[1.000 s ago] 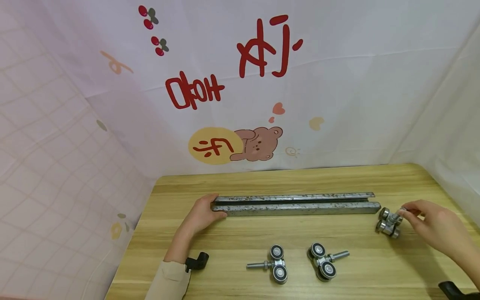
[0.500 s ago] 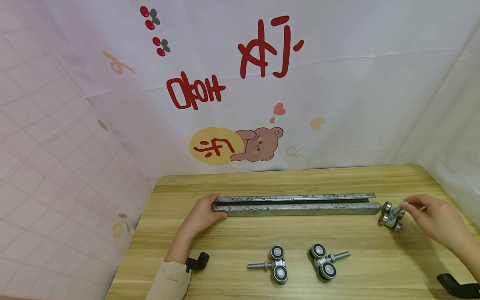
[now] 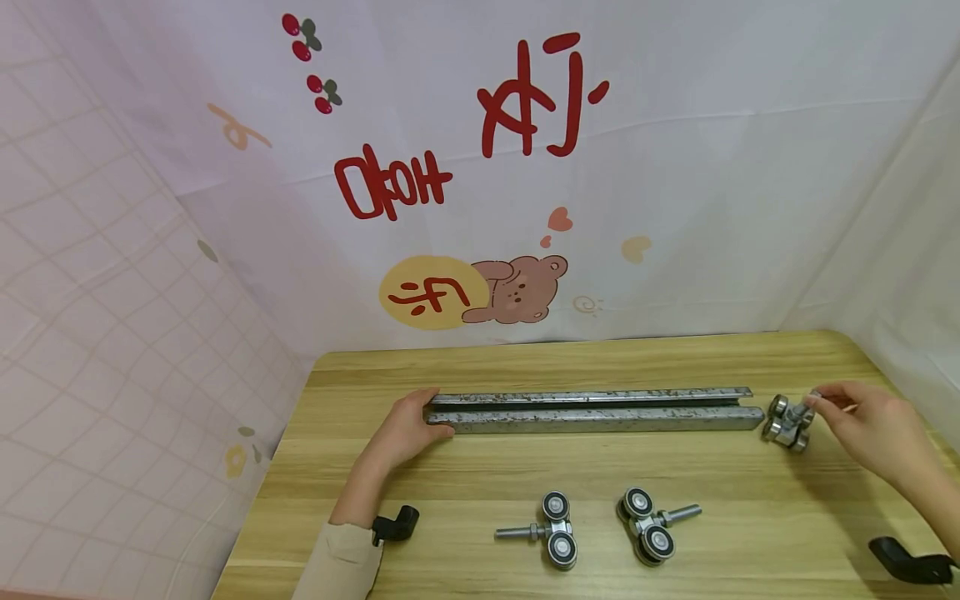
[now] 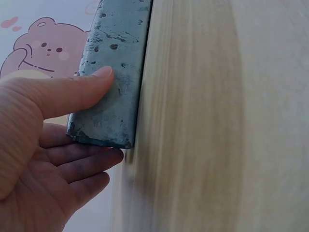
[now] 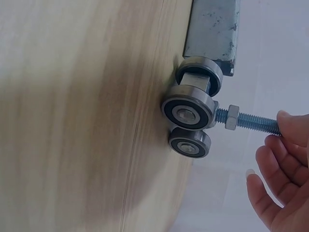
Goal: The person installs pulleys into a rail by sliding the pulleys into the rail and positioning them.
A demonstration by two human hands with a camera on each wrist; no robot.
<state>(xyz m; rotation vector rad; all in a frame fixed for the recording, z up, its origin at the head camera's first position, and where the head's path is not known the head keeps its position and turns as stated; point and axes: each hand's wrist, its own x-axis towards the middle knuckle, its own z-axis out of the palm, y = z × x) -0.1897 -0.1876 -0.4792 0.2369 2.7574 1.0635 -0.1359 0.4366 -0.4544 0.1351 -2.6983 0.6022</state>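
Observation:
My left hand (image 3: 405, 429) grips the left end of a worn metal C-channel rail (image 3: 600, 419), which lies lengthwise with its slot facing up. In the left wrist view, the thumb (image 4: 82, 92) presses on the rail's side wall. Off the rail's right end, my right hand (image 3: 873, 429) pinches the tip of the threaded bolt (image 5: 258, 123) of a roller trolley (image 3: 787, 425). That bolt points up, with a nut on it and the bearing wheels below. From the right wrist view, the wheels stand close by the rail's end; whether they touch it, I cannot tell.
Two more roller trolleys lie on their sides nearer me, one with its bolt to the left (image 3: 558, 529) and one with its bolt to the right (image 3: 648, 529). The wooden table (image 3: 450, 483) ends at a printed cloth (image 3: 712, 192) behind the rail.
My right hand has carried its trolley slightly to the right and back, level with the rail's end. The left hand and the rail have stayed put.

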